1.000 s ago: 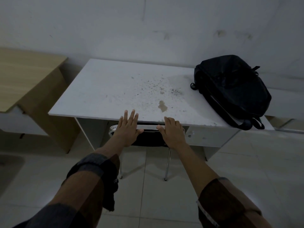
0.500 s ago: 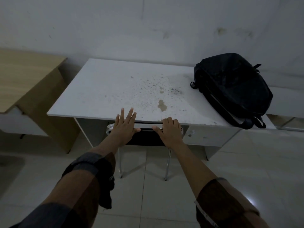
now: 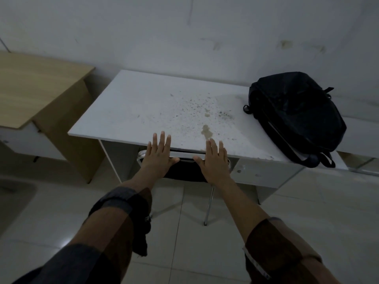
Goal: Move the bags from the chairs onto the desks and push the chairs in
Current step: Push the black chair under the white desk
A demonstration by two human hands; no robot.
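Everything here is placed from the white worktop (image 3: 155,107). The chair (image 3: 185,170) sits tucked under its near edge, with only the top rail of the backrest and the dark back pad showing just below that edge; the chrome legs stand on the tiled floor nearer the person. The rail's long axis runs side to side, parallel to the worktop's near edge, so any further push goes straight away from the person, toward the wall. Both hands are equally near: the left hand (image 3: 158,153) rests flat on the rail's left part and the right hand (image 3: 214,160) on its right part. Each grip is spread wide, fingers straight and reaching over the worktop's edge, thumbs pointing inward toward each other, clasping nothing. The black bag (image 3: 295,115) already lies on the worktop's right end, against the wall side, its lower straps hanging over the near edge. The chair looks fully in.
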